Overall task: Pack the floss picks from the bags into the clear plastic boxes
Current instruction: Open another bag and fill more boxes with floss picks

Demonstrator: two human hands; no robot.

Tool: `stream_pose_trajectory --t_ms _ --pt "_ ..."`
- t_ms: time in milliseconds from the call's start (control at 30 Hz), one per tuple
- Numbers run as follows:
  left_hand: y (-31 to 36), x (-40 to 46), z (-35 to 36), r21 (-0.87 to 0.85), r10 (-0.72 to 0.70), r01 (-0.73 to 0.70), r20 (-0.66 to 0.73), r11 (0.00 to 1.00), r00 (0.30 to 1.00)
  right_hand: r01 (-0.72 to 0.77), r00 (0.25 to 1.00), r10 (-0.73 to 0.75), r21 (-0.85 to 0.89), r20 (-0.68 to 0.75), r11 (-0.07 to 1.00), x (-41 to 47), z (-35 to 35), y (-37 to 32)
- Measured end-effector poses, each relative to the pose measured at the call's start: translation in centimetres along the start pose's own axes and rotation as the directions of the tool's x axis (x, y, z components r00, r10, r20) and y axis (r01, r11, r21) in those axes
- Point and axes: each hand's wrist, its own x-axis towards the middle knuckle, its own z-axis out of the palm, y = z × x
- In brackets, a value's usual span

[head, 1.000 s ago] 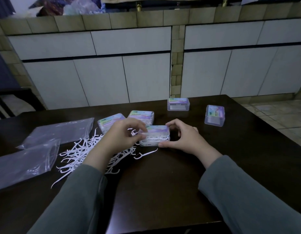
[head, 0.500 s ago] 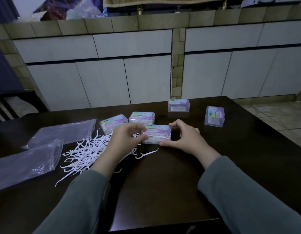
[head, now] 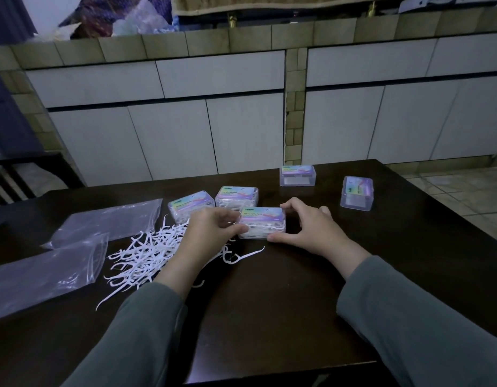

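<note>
I see both hands, left hand (head: pixel 211 229) and right hand (head: pixel 305 227), clasp the box (head: pixel 261 223), probably pressing its lid closed.

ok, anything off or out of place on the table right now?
Mostly orderly. One floss pick lies alone, apart from the loose pile, in front of the box both hands grip. The far right box sits turned differently from the other boxes.
</note>
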Motion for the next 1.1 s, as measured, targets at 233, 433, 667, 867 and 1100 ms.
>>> stream_pose_trajectory --t_ms 233,433,667,867,1100 --pt "-0.5 0.1 0.4 -0.168 -0.057 0.064 0.044 0.984 0.997 0.088 0.996 -0.088 -0.046 0.010 0.995 -0.3 -0.4 -0.1" --pt "-0.4 0.2 0.4 -0.182 -0.039 0.053 0.079 0.982 0.996 0.089 0.996 -0.088 -0.033 0.021 0.996 0.1 -0.3 0.5" --pt "-0.4 0.7 -0.1 0.314 0.250 -0.268 0.098 0.911 0.963 0.125 0.992 -0.124 -0.082 0.022 0.989 -0.1 -0.8 0.4" --pt "-0.7 1.0 0.2 0.319 0.493 -0.515 0.155 0.795 0.856 0.142 0.989 -0.135 -0.176 0.051 0.974 -0.2 -0.8 0.8" --pt "-1.3 1.3 0.8 0.275 0.539 -0.555 0.136 0.785 0.831 0.133 0.989 -0.127 -0.092 0.073 0.987 -0.5 -1.0 1.0"
